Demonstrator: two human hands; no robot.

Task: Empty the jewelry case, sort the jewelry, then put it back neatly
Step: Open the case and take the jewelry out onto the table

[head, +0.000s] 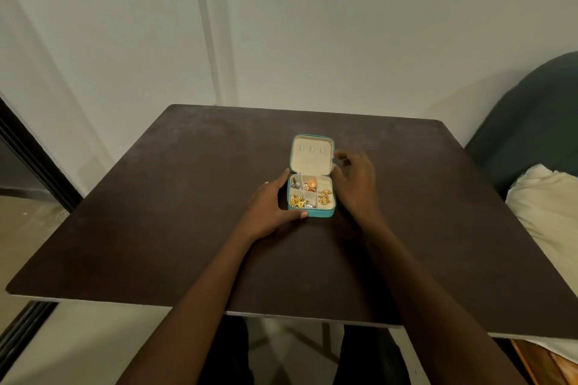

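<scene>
Head view: an open jewelry case point(311, 195) sits mid-tabletop point(156, 212), still full. Left hand point(271, 206) grips its near-left corner, likely steadying it. Right hand point(355, 180) hovers beside it, fingers loose, holding nothing.

Pretty dim overall, soft indoor light with a slightly greenish cast on the wall point(344, 25). The dark table point(156, 212) soaks up most of it, just a faint sheen near its far edge. The right hand point(356, 180) is smeared with motion blur at the fingers. Wide-angle lens bends the edges, and the corners look soft.
</scene>
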